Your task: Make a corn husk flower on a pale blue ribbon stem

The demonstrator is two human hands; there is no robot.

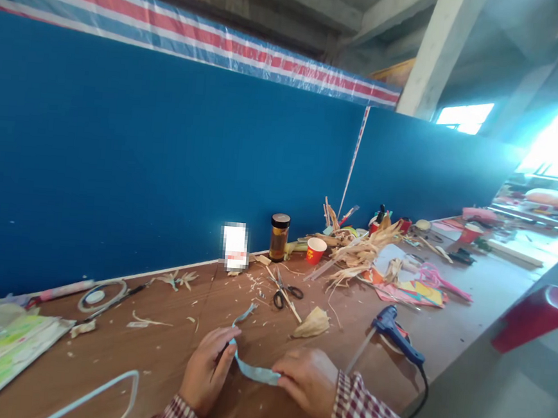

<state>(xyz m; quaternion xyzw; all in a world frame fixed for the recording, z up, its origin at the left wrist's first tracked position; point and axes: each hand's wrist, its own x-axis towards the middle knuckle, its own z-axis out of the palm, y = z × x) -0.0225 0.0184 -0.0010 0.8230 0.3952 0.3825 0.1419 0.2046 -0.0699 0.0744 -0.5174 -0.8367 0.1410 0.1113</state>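
A light blue strip (pixel 257 373), like ribbon or crepe paper, sags in a curve between my hands just above the brown table. My left hand (pixel 207 366) closes on it between thumb and fingers, and its narrow, crinkled far end sticks out beyond my fingertips. The strip's wider end is pinched in my right hand (pixel 311 378). Ahead of my right hand lies a dry corn husk piece (pixel 312 323). Black-handled scissors (pixel 286 294) rest farther back beside a thin stick. To the right is a blue glue gun (pixel 398 334) with its cord.
Against the blue partition (pixel 167 161) stand a dark-lidded jar (pixel 279 238) and a red paper cup (pixel 315 251). A heap of dry husks (pixel 365 248) lies to the right. At left are a green-white packet (pixel 11 355) and a bent pale blue rod (pixel 95 391). A red stool (pixel 536 316) stands beyond the table's edge.
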